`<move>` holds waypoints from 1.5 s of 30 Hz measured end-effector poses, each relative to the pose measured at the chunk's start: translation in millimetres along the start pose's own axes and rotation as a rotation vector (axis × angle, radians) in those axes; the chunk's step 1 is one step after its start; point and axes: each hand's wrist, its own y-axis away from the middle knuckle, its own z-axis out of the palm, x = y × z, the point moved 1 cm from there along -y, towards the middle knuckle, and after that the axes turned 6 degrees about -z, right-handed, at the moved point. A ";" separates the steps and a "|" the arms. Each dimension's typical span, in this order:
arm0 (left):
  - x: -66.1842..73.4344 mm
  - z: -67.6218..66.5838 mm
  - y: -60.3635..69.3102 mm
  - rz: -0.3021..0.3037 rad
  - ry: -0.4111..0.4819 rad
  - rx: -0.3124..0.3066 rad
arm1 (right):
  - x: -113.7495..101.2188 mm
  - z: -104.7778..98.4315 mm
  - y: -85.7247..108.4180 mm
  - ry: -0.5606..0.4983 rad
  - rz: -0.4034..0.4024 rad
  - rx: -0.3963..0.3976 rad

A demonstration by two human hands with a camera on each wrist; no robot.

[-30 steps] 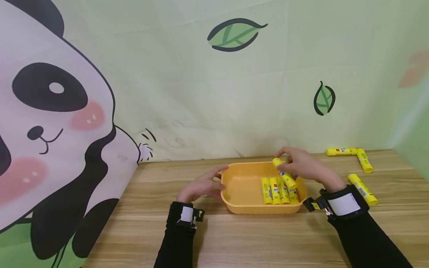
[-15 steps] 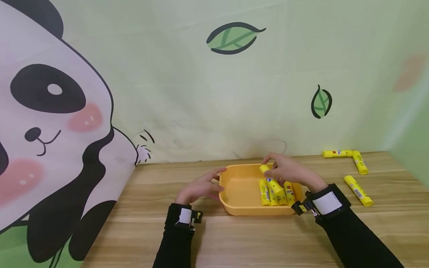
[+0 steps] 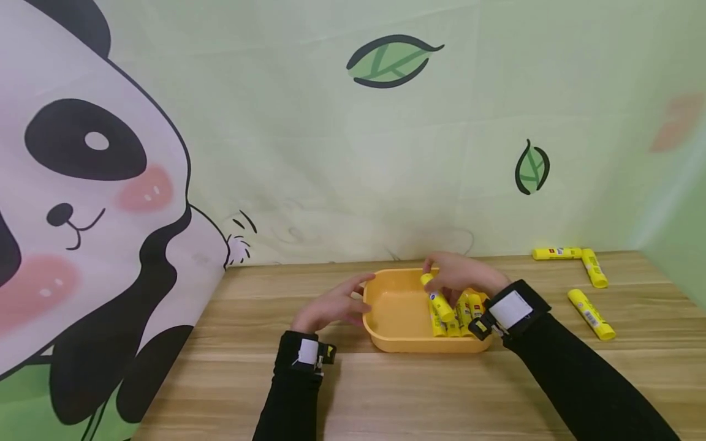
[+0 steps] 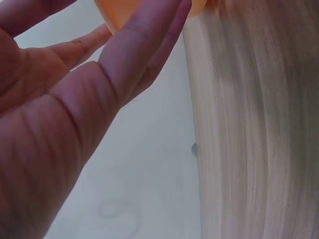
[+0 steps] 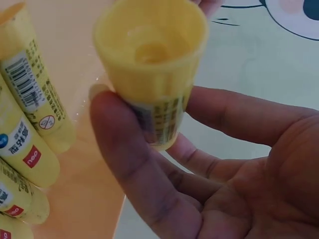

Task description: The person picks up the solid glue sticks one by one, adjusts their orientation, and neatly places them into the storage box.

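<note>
My right hand (image 3: 460,272) pinches a yellow glue stick (image 3: 439,305) between thumb and fingers, tilted over an orange plastic basket (image 3: 393,315). The right wrist view looks into the hollow end of that glue stick (image 5: 154,79). Beneath and beside it, several glue sticks (image 3: 464,318) lie side by side in the basket's right part, some partly hidden by the hand. My left hand (image 3: 330,306) touches the basket's left end with extended, spread fingers. In the left wrist view these fingers reach a small visible part of the basket (image 4: 119,11).
Outside the basket, one glue stick (image 3: 591,315) lies to the right on the wooden table (image 3: 375,392). Two more, a sideways glue stick (image 3: 557,253) and a slanted glue stick (image 3: 594,268), lie near the back edge. A printed cloth (image 3: 309,153) hangs behind.
My right hand has moved left with the held glue stick, from above the right end of the row toward its left end. My left hand stays at the basket.
</note>
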 end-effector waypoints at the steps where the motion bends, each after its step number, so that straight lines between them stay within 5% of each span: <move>1: 0.0 -0.1 0.0 0.000 -0.002 0.001 | -0.7 0.2 -1.9 0.001 0.012 -0.008; 18: -1.3 -1.5 0.6 -0.008 -0.001 -0.001 | -23.6 14.0 -25.7 0.122 0.176 -0.144; 27: 0.8 -2.3 1.6 -0.018 -0.001 -0.001 | -31.8 20.1 -34.4 0.113 0.249 -0.136; 32: 2.1 -3.5 4.3 -0.017 -0.005 0.002 | -31.6 25.8 -40.5 0.142 0.226 -0.130; 39: 1.0 -2.8 5.5 -0.017 -0.002 0.002 | -30.0 34.4 -47.9 0.398 0.244 -0.139; 45: 1.9 -1.5 5.0 -0.016 0.002 -0.003 | -26.3 38.0 -51.5 0.517 0.260 -0.135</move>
